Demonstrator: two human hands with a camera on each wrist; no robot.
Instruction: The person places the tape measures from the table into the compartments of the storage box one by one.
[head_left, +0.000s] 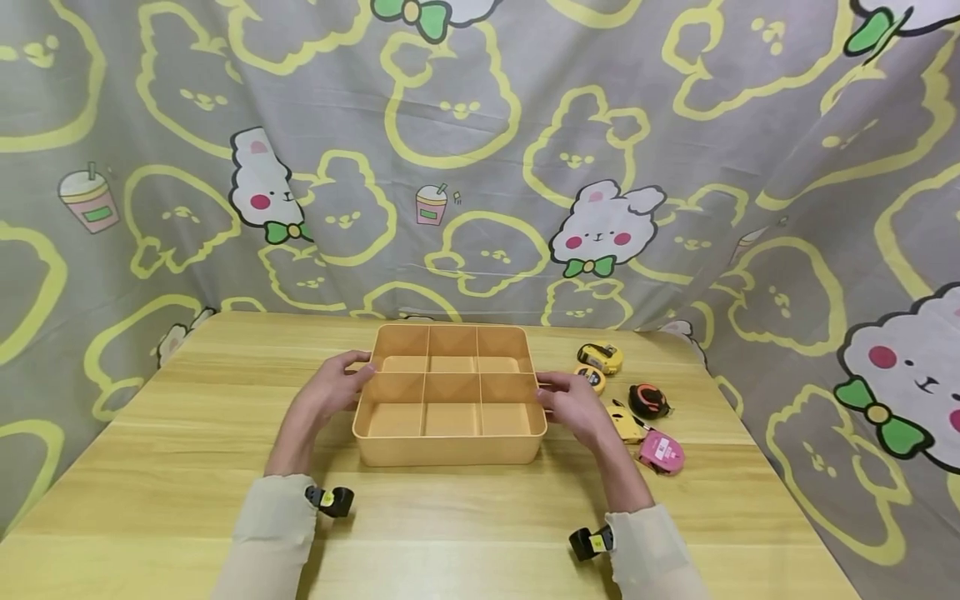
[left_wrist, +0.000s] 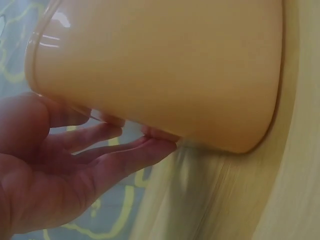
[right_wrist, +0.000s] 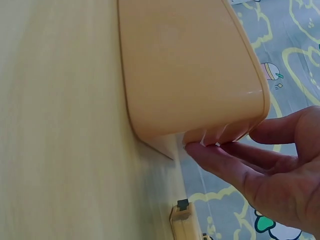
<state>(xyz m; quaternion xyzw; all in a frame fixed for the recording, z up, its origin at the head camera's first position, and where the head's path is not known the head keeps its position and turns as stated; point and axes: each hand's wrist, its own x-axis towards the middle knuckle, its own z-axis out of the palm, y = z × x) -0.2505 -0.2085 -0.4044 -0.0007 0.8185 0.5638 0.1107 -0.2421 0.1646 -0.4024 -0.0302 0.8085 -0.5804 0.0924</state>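
A light orange plastic storage box [head_left: 450,450], divided into six open compartments, sits on the wooden table. My left hand [head_left: 335,385] holds its left side, with the thumb at the rim. In the left wrist view, the fingertips [left_wrist: 162,137] of that hand touch the outer wall. On the opposite side, my right hand [head_left: 576,406] holds the box, thumb near the rim. Its fingers [right_wrist: 215,162] reach along the outer wall in the right wrist view. The compartments have nothing in them.
To the right lie several tape measures: two yellow-and-black ones [head_left: 600,358], a black and red one [head_left: 648,402], a yellow one [head_left: 624,423] and a pink one [head_left: 663,452]. A patterned grey curtain [head_left: 480,167] hangs behind the table [head_left: 465,533].
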